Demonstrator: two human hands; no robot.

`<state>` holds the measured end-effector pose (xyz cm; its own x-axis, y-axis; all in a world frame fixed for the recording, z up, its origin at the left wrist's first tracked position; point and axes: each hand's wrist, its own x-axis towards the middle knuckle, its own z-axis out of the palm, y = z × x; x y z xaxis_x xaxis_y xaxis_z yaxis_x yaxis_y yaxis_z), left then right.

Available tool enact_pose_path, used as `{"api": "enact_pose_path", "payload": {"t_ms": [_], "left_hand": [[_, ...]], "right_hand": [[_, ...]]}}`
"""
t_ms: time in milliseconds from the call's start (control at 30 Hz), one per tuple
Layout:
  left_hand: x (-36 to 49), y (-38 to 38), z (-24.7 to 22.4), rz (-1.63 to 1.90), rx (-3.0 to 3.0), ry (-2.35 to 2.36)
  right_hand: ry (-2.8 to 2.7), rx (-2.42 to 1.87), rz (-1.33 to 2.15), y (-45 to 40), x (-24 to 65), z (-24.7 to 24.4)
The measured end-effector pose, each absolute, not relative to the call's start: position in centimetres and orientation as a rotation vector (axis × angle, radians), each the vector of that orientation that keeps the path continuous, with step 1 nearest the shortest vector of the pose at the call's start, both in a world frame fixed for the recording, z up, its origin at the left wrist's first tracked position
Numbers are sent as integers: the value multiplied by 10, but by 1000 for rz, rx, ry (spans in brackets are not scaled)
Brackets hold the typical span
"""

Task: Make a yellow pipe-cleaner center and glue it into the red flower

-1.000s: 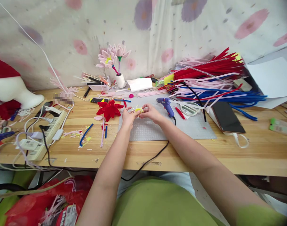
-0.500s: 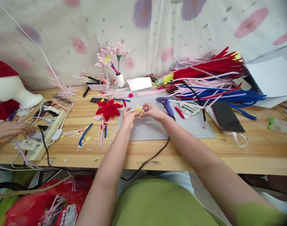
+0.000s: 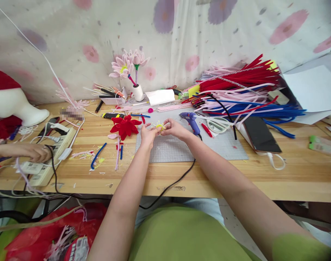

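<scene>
Between my two hands is a small yellow flower centre (image 3: 160, 127) with thin pale strands sticking out around it. My left hand (image 3: 148, 135) pinches its left side, and my right hand (image 3: 174, 128) has its fingers closed at its right edge. Both hands are above the grey cutting mat (image 3: 170, 152). A red fuzzy flower (image 3: 125, 126) lies just left of my left hand. To the right of my right hand, a purple glue gun (image 3: 191, 121) rests on the mat, beside a red pipe cleaner piece (image 3: 206, 130) and pale-handled scissors (image 3: 219, 125).
Another person's hand (image 3: 38, 152) is over the power strip (image 3: 52, 156) at left. Red, pink and blue pipe cleaners (image 3: 241, 87) are heaped at back right, near a phone (image 3: 260, 134). Pink flowers stand in a white vase (image 3: 138, 92). The glue gun's black cord (image 3: 173, 185) hangs over the edge.
The other person's hand has moved right, further over the power strip. My hands stay almost in place around the yellow flower centre.
</scene>
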<state>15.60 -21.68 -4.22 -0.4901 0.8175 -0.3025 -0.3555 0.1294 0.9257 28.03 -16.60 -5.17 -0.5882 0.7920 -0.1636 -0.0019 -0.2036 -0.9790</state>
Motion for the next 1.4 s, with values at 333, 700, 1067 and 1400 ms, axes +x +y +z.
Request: {"api": "enact_pose_path", "payload": {"t_ms": [333, 700, 1067, 1400], "left_hand": [[151, -219, -43, 1491, 490, 1503], [149, -223, -45, 1531, 522, 1465], [152, -220, -45, 1523, 556, 1484], [131, -228, -51, 1668, 854, 1662]], "right_hand": [[-1392, -934, 1642, -165, 275, -61], [-1256, -949, 1741, -170, 272, -58], [-1284, -973, 1769, -169, 274, -60], [-1106, -1083, 1833, -172, 280, -57]]}}
